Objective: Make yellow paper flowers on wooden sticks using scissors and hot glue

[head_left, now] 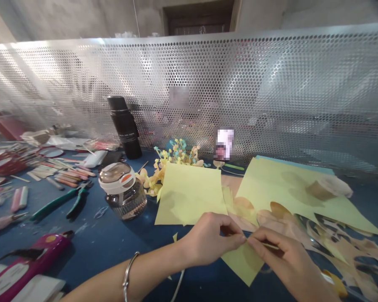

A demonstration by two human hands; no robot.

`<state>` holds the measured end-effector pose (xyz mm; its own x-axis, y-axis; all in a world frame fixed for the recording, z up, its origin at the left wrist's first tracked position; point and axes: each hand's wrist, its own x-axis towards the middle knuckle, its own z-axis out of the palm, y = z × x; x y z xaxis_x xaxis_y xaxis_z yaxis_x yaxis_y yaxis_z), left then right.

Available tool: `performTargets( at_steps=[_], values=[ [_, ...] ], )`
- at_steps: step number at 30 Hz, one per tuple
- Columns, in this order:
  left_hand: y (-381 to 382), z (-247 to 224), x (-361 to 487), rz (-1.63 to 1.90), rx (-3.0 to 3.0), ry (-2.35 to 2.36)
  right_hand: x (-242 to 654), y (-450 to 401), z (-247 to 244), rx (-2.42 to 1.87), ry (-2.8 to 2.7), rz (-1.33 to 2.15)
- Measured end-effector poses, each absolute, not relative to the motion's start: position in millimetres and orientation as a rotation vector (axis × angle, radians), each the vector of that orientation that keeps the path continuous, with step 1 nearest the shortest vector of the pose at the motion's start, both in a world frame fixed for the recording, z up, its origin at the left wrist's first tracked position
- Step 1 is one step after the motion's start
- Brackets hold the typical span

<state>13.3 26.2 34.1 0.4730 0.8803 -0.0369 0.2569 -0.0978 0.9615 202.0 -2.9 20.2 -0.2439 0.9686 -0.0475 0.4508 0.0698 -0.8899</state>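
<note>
My left hand, with a silver bangle on the wrist, pinches the upper edge of a small yellow-green sheet. Close beside it, my right hand pinches at the same edge, the fingertips of both hands nearly touching. The sheet hangs below the fingers with a corner pointing down. Behind my left hand lies a larger yellow sheet. Thin strips and rounded cut pieces lie just behind the fingertips.
At the left are a glass jar, green-handled pliers, a magenta tool and many sticks. A black flask and yellow-blue flowers stand near the perforated metal screen. Paper offcuts and a tape roll are at right.
</note>
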Motion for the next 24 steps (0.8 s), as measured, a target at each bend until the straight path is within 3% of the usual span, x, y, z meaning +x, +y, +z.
performTargets(
  at_steps=[24],
  values=[
    [39.0, 32.3, 9.3, 0.673, 1.622, 1.005, 204.3, 7.9, 29.1, -1.432, -1.713, 1.1]
  ],
)
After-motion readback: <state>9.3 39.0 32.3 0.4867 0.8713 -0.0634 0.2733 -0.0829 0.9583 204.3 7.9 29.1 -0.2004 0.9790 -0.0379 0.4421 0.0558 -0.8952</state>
